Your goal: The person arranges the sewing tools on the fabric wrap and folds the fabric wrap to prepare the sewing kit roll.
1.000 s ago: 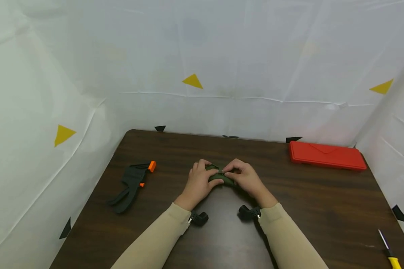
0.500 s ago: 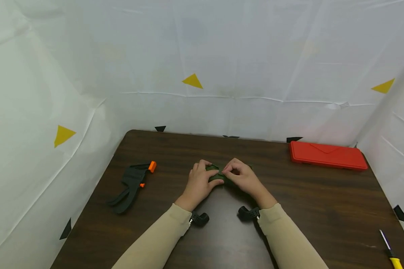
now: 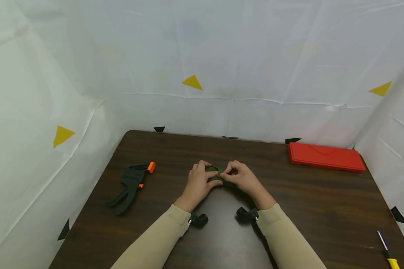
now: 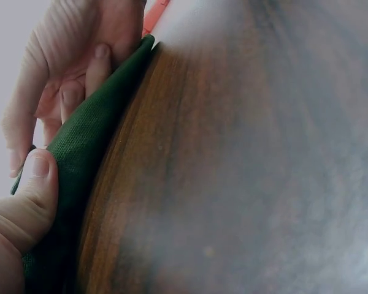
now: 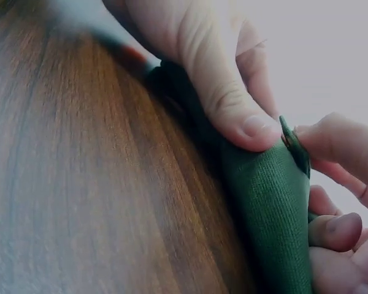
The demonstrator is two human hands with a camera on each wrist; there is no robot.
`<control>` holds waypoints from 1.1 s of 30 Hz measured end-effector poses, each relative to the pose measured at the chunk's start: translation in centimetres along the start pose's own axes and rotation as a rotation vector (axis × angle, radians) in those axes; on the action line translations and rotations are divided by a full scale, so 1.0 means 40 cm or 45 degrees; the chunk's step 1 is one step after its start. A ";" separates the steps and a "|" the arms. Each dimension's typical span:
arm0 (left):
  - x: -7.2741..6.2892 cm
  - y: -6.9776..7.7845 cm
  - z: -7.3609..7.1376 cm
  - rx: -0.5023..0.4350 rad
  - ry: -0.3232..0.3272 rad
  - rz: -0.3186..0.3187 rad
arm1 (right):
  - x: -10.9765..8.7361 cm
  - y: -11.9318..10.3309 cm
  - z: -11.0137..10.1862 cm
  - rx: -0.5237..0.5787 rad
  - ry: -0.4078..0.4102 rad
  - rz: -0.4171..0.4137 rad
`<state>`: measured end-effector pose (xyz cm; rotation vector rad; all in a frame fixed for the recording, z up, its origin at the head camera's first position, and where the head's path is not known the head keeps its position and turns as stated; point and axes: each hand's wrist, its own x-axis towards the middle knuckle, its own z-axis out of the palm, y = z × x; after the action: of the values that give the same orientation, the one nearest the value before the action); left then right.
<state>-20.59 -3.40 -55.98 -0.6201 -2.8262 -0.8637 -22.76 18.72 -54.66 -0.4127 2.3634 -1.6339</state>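
A green woven-fabric item (image 3: 212, 169), long and soft-looking, lies on the table between both hands; its exact kind cannot be told. My left hand (image 3: 196, 183) grips its left part, with the thumb (image 4: 38, 174) pressed on the near side and fingers over the far side. The right hand (image 3: 245, 182) has thumb and forefinger pinched together at the middle of the item. From the right wrist view, that pinch meets a thin raised green edge (image 5: 296, 147) on top of the fabric (image 5: 270, 208). The fingers hide much of the item.
A black bar clamp with orange pads (image 3: 132, 185) lies on the left of the dark wooden table (image 3: 306, 209). The red case (image 3: 326, 157) sits at the back right. A yellow-handled screwdriver (image 3: 387, 250) lies at the front right. White sheets (image 3: 242, 48) surround the table.
The right fingers have shifted slightly left along the item, staying pinched. My left hand keeps its grip in nearly the same place.
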 end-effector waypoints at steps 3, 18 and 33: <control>0.002 -0.002 0.002 -0.010 -0.007 -0.011 | 0.004 -0.001 0.002 0.043 -0.017 0.015; 0.010 -0.023 0.013 -0.081 -0.094 -0.025 | -0.007 0.022 -0.018 0.107 -0.040 0.080; 0.017 -0.038 -0.004 -0.021 0.144 -0.025 | -0.015 0.038 -0.068 -0.476 0.172 -0.199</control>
<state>-21.86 -4.41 -56.46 -0.5286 -2.7315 -0.8966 -23.30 21.81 -55.14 -0.5850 2.8112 -1.3091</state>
